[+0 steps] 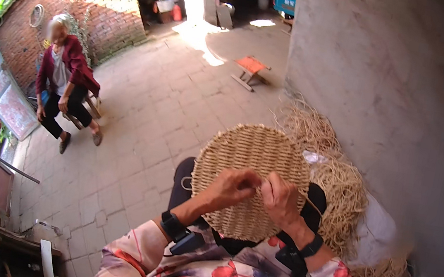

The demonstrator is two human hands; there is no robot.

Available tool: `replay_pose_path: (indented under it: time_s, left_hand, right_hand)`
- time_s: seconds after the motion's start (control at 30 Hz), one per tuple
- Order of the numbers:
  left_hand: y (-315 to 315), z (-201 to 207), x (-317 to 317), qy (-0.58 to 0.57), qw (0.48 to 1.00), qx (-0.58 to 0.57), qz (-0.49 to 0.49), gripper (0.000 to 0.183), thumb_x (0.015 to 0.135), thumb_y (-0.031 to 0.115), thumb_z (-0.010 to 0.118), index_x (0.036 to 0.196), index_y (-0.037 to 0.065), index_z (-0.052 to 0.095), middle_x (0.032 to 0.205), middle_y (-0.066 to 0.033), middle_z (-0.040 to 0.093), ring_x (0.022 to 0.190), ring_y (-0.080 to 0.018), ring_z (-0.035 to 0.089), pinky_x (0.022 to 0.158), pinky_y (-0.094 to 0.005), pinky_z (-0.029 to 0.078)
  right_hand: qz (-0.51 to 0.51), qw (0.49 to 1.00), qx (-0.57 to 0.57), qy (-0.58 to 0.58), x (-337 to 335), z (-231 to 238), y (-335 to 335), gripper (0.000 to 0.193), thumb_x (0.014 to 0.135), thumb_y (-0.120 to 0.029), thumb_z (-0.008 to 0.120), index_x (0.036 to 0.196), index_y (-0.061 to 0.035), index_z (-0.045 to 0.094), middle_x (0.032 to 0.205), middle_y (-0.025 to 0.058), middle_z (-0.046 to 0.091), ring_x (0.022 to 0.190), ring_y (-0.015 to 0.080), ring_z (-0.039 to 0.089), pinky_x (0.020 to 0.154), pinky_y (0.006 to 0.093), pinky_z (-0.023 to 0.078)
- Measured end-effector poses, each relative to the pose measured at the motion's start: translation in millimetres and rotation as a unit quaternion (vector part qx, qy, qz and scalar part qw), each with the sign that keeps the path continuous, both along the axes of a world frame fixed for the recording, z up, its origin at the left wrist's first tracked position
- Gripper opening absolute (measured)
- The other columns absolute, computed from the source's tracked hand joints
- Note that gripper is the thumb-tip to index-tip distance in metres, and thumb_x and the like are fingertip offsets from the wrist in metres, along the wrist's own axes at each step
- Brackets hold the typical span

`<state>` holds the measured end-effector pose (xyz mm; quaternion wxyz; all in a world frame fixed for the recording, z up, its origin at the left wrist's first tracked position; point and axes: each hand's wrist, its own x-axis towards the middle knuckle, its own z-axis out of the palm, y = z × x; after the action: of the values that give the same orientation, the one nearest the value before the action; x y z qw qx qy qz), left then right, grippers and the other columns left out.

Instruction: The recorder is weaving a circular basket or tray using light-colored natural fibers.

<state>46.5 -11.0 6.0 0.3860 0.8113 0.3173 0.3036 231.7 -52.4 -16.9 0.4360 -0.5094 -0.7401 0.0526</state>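
Observation:
A round woven straw piece (256,144) with a braided rim rests across my lap. Over its middle, my left hand (234,187) is closed, thumb and fingers pinched together. Close beside it, my right hand (279,199) is also closed in a pinch, the two hands nearly touching. What lies between the fingertips is too small to make out. A loose strand of straw cord (312,202) runs out past my right hand at the right rim. At the left rim, a small loop of cord (185,182) sticks out.
Tangled straw cord (337,194) lies heaped along the grey wall (398,80) to my right, with a white sack (375,231) beside it. A person in a dark red jacket (78,63) sits at the left. A folding stool with an orange seat (251,65) stands ahead on the paved floor (135,123).

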Motion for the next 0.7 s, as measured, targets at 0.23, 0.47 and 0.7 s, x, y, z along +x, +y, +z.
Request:
replay_pose_path:
  time_s: [0.23, 0.47, 0.7]
  left_hand:
    - [13.7, 8.2, 9.7, -0.017, 1.000, 0.004, -0.020, 0.013, 0.081, 0.002, 0.071, 0.094, 0.001, 0.068, 0.081, -0.0060, 0.068, 0.074, -0.0089, 0.063, 0.066, -0.0258, 0.052]
    - [20.7, -12.8, 1.2, -0.032, 0.995, 0.056, -0.082, 0.019, 0.079, -0.003, 0.064, 0.097, 0.002, 0.067, 0.088, -0.0113, 0.069, 0.083, -0.0192, 0.068, 0.075, -0.0319, 0.054]
    - [11.7, 7.3, 13.6, -0.026, 0.992, 0.065, -0.109, 0.014, 0.078, 0.004, 0.069, 0.090, 0.000, 0.064, 0.076, -0.0129, 0.066, 0.070, -0.0223, 0.065, 0.064, -0.0355, 0.051]
  right_hand:
    - [0.042, 0.997, -0.035, 0.057, 9.4, 5.3, 6.3, 0.020, 0.095, -0.015, 0.053, 0.080, -0.0017, 0.050, 0.071, 0.0169, 0.055, 0.060, 0.0372, 0.058, 0.052, 0.0455, 0.043]
    - [0.079, 0.976, -0.139, 0.150, 7.5, -1.2, -1.6, 0.019, 0.097, -0.017, 0.052, 0.086, -0.0023, 0.056, 0.066, 0.0231, 0.051, 0.062, 0.0390, 0.057, 0.055, 0.0430, 0.041]
    - [0.077, 0.951, -0.152, 0.259, 21.2, 5.8, -18.8, 0.022, 0.095, -0.020, 0.061, 0.087, -0.0016, 0.054, 0.065, 0.0044, 0.055, 0.056, 0.0094, 0.045, 0.050, 0.0281, 0.038]
